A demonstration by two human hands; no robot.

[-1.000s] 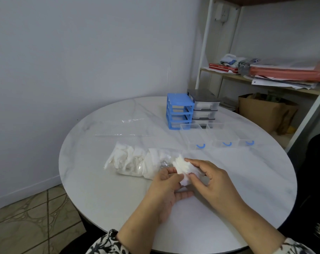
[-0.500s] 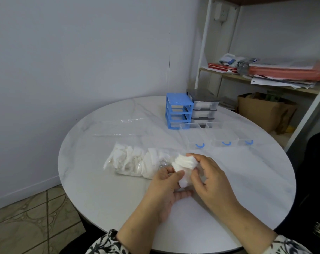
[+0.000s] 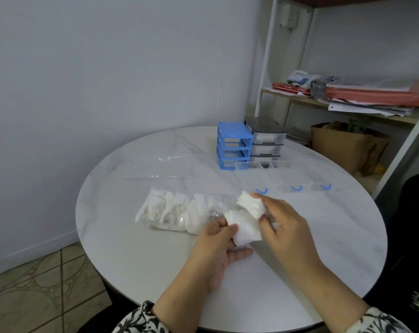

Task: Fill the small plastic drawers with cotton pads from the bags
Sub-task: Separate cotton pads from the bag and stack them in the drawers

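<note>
The right hand has a closed grip on a wad of cotton pads, the left hand pinches the bag mouth on the counter; light, soft and compressible, the pads are best pinched across the stack, near the clear drawers.

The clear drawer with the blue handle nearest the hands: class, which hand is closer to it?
Right. The right hand, pinching cotton pads, is just below that drawer. The left hand holds the bag farther toward the person.
</note>
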